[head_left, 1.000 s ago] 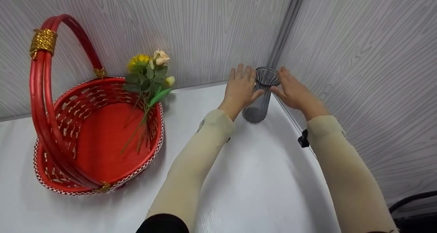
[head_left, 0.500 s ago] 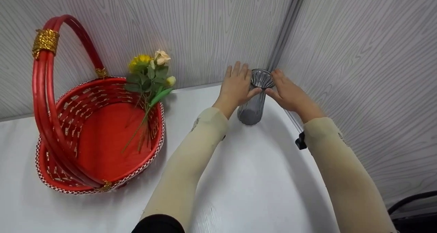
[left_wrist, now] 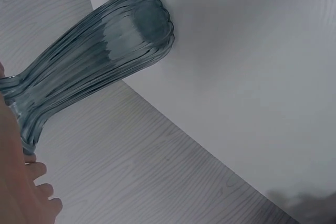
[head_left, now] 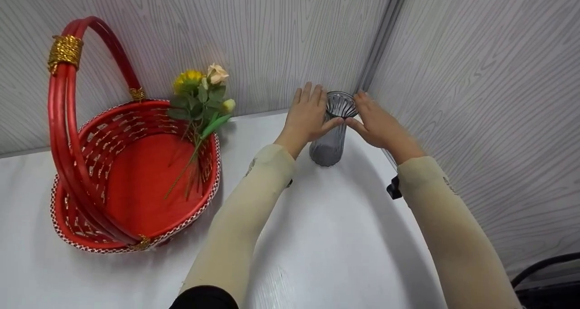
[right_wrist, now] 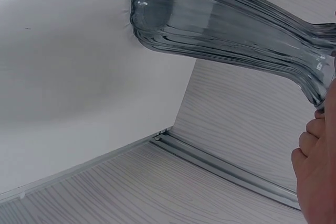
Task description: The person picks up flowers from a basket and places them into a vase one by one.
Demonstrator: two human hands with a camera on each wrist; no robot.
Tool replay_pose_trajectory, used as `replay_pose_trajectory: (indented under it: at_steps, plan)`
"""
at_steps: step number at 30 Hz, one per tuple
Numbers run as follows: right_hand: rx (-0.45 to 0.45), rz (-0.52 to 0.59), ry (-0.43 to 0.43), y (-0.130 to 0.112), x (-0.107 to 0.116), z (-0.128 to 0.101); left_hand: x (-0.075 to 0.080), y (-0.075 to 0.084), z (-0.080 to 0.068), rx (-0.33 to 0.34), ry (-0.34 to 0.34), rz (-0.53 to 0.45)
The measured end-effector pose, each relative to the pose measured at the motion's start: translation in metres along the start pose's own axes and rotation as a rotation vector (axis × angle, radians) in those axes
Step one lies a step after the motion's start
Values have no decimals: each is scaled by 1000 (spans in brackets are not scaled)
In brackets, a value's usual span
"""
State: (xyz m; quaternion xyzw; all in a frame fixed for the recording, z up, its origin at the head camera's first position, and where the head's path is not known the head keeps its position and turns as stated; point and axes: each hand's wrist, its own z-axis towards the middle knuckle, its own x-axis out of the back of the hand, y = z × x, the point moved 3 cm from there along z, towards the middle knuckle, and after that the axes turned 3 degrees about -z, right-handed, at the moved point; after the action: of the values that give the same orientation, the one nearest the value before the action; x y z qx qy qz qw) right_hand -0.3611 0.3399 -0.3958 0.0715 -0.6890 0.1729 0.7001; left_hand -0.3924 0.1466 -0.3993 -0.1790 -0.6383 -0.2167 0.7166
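While two cream sleeves (head_left: 244,209) are hanging over the white table (head_left: 326,236), a big red basket (head_left: 136,186) with shiny gold string (head_left: 66,53) on its tall handle (head_left: 59,118) is sitting on the left. Farther in, the left hand (head_left: 303,118) and the right hand (head_left: 378,125) are touching the top of a glass vase (head_left: 327,148) from both sides. Their fingers are pointing out straight, and the thumbs are almost meeting in front. The vase is standing on the table, near the far corner. It is looking blue-grey and see-through, with long ridges running down its sides. Its bottom is showing a wavy edge, its neck is going thin, and its mouth is spreading wide. Some flowers (head_left: 201,100), yellow, peach and cream, are leaning on the basket's edge, with green leaves above and thin stems hanging inside. Behind everything, pale grey walls (head_left: 272,41) with wavy dark lines are meeting in a corner.
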Motion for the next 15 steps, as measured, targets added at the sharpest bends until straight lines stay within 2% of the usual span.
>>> replay_pose_trajectory:
  at_steps: [4,15]
  plan:
    - [2,8,0,-5,-4,3,-2,-6,-5,13,5,-31]
    - [-5,-21,-27,-24,-8,10,-2,-21,-20,17,14,-38]
